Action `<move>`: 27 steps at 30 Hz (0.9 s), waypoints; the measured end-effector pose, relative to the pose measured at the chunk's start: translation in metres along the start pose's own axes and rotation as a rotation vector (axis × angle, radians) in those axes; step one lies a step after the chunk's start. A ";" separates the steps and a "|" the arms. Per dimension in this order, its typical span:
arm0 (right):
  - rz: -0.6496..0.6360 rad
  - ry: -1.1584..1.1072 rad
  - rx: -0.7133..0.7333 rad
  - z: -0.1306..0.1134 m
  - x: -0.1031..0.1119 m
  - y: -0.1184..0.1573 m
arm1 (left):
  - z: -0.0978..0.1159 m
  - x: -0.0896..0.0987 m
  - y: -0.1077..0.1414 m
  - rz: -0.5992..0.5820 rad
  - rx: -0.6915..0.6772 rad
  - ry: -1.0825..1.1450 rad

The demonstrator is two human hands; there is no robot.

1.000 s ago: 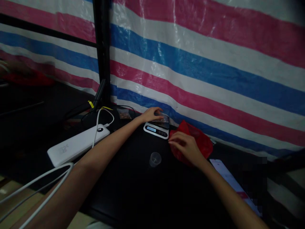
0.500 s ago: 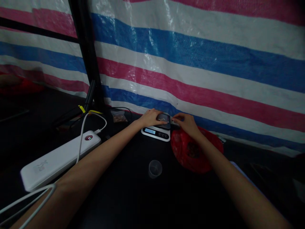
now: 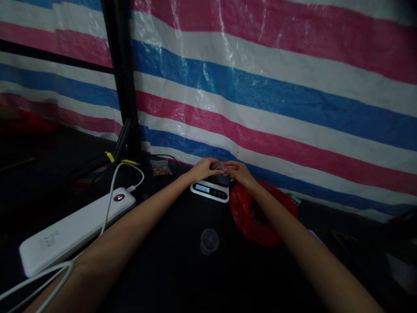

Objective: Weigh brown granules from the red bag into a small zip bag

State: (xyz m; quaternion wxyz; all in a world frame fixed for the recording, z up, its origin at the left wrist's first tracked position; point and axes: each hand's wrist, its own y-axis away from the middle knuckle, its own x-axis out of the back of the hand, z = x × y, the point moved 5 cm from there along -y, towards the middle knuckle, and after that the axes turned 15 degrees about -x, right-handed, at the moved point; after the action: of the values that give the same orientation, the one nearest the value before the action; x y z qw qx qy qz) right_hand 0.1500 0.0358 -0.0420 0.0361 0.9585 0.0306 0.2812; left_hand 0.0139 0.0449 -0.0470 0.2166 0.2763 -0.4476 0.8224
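nearest, a clear plastic cup (image 3: pixel 209 240) stands upright and apart on the dark surface (image 3: pixel 169 269). at 9 o'clock of it lies a white power bank (image 3: pixel 76 230) with a cable plugged in. at 2 o'clock of the cup, a red bag (image 3: pixel 276 213) sits open just beside the scale (image 3: pixel 210 191). over the scale's far edge, left hand (image 3: pixel 206 168) and right hand (image 3: pixel 237 172) meet, both pinching one small clear packet (image 3: pixel 219 166), likely to keep it above the pan. farthest, a striped tarp (image 3: pixel 276 95).
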 end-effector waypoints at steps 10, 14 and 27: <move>0.354 0.303 0.403 -0.045 0.021 0.091 | -0.007 0.021 0.004 0.220 0.000 -0.151; -0.135 0.418 0.375 -0.023 -0.007 0.143 | -0.010 0.021 0.007 0.158 -0.001 -0.209; -0.231 0.373 0.186 0.019 -0.060 0.184 | 0.007 0.008 0.012 -0.010 -0.126 -0.431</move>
State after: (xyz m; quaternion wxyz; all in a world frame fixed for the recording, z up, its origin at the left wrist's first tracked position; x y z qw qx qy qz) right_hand 0.1169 -0.1535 -0.0746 -0.0266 0.8794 0.1721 0.4432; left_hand 0.0024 0.0338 -0.0455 0.1368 0.4336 -0.5328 0.7138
